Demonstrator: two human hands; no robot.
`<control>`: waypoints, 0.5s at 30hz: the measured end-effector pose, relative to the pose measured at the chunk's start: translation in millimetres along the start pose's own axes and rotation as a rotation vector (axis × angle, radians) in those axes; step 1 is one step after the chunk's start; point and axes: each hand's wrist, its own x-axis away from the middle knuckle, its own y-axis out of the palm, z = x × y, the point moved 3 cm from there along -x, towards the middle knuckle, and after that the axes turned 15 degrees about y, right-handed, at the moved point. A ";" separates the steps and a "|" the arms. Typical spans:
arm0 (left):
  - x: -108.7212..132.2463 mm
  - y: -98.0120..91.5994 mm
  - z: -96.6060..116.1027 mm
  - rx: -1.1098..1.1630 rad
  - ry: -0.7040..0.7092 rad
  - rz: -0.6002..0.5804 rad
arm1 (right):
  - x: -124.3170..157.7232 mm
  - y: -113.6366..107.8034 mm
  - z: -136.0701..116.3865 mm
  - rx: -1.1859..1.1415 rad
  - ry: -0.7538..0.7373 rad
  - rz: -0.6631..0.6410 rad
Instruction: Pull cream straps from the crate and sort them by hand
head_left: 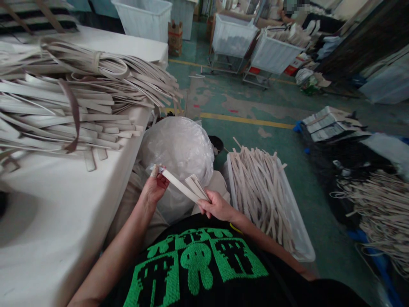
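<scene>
I hold a pale beige strap (180, 186) in front of my chest with both hands. My left hand (155, 187) pinches its upper left end, the fingertip wrapped in tape. My right hand (216, 206) grips the lower right end, where the strap is folded back on itself. Behind the strap sits a white plastic bag (179, 145). To the right of my right hand a white tray (298, 245) on the floor holds several similar straps (260, 187).
A white table (64, 213) on the left carries a big heap of the same straps (64, 98). More strap bundles (380, 209) lie on the floor at right. White bins (233, 34) and carts stand at the back on the green floor.
</scene>
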 end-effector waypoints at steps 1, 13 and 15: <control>0.7 0.4 -0.3 0.013 -0.003 -0.009 | -1.1 0.8 1.2 0.004 0.008 -0.014; 5.5 -3.8 -5.0 -0.055 -0.016 -0.033 | -10.1 -3.0 10.1 -0.133 0.052 -0.046; 6.9 -4.0 -7.6 -0.115 0.031 -0.086 | -11.5 -2.8 9.9 -0.105 0.064 -0.022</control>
